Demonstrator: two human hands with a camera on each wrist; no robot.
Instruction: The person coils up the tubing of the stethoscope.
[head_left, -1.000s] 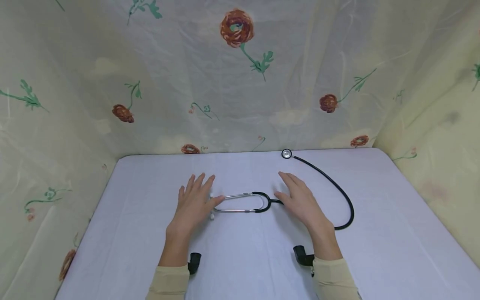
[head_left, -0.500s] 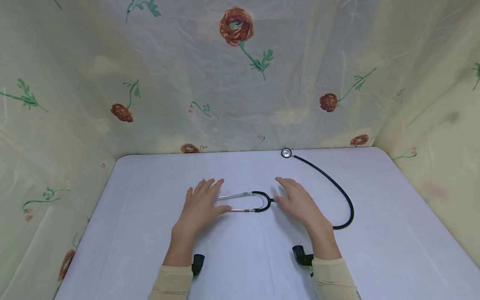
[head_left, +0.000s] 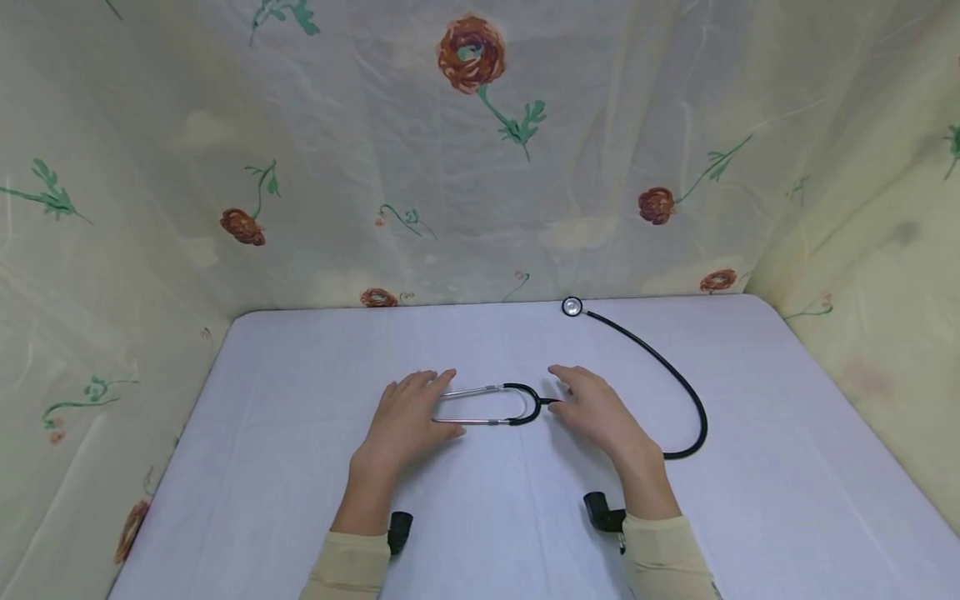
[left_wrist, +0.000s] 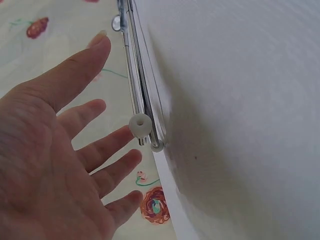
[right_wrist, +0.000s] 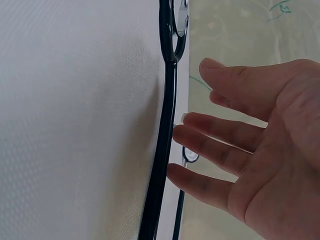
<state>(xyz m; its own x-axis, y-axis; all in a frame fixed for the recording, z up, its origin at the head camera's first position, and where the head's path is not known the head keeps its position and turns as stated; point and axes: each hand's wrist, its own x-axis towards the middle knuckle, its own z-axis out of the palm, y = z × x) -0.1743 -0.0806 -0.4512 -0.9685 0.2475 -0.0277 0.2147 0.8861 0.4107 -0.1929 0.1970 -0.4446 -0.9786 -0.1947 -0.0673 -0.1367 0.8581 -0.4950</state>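
1. Left hand (head_left: 408, 417): against the frame a second ago it has slid rightward and lowered over the ear-tube end of the stethoscope (head_left: 487, 404). The left wrist view shows the palm (left_wrist: 45, 165) open, fingers spread and nearly straight, holding nothing. A white eartip (left_wrist: 140, 125) sits just beside the fingertips; whether skin touches it I cannot tell.

2. Stethoscope: lies flat on the white table (head_left: 300, 500), unmoved across all three head frames. Metal ear tubes (head_left: 468, 392) point left under the left hand, the black yoke (head_left: 528, 404) sits between the hands, and the tubing (head_left: 693, 408) loops out to the right and back up to the chest piece (head_left: 572, 307) near the table's far edge.

3. Right hand (head_left: 596, 412): drifted a little leftward and toward the person, fingers now drooping more than before. The right wrist view has the fingers (right_wrist: 220, 145) loosely spread and relaxed, gripping nothing, just beside the black tube (right_wrist: 162, 150) below the yoke. Contact uncertain.

4. Reading of the change: both hands are closing in from either side on the headset portion, neither has taken hold yet. Judged as the approach stage of a two-handed pick-up; nothing lifted so far.

5. Surround: floral cloth (head_left: 480, 167) hangs behind and to both sides of the table.
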